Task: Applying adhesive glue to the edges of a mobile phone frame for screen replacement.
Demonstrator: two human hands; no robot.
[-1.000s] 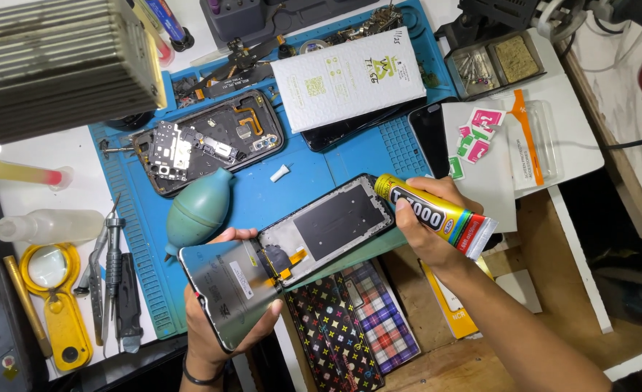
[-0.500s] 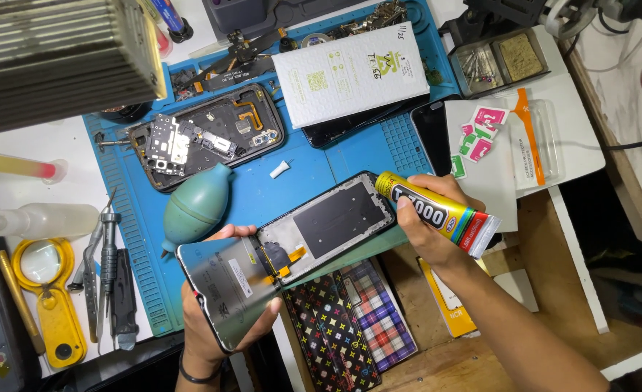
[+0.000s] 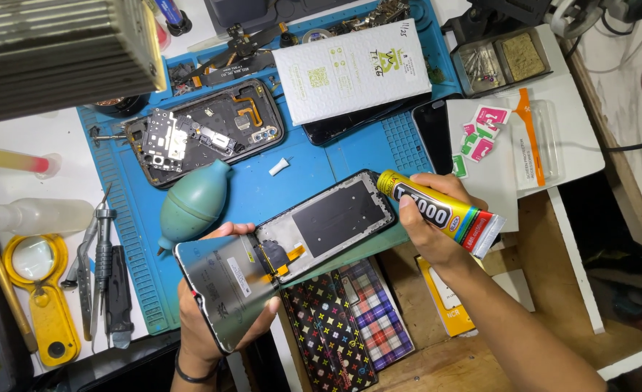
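My left hand (image 3: 203, 319) holds a phone display panel (image 3: 284, 250) by its near end, back side up, with a grey metal shield and an orange flex cable showing. My right hand (image 3: 426, 225) grips a yellow glue tube (image 3: 437, 210) with a black label and a striped tail. The tube's nozzle touches the panel's far right corner. Both are held over the front edge of a blue work mat (image 3: 321, 163).
On the mat lie an opened phone body (image 3: 205, 131), a teal rubber air blower (image 3: 190, 203), a small white cap (image 3: 279, 166) and a white box (image 3: 350, 69). Tweezers (image 3: 96, 261) and a yellow magnifier (image 3: 38, 290) lie left. A patterned wallet (image 3: 350, 319) sits below the panel.
Nothing moves much: the tube's nozzle stays at the panel's far corner and both hands keep their hold.
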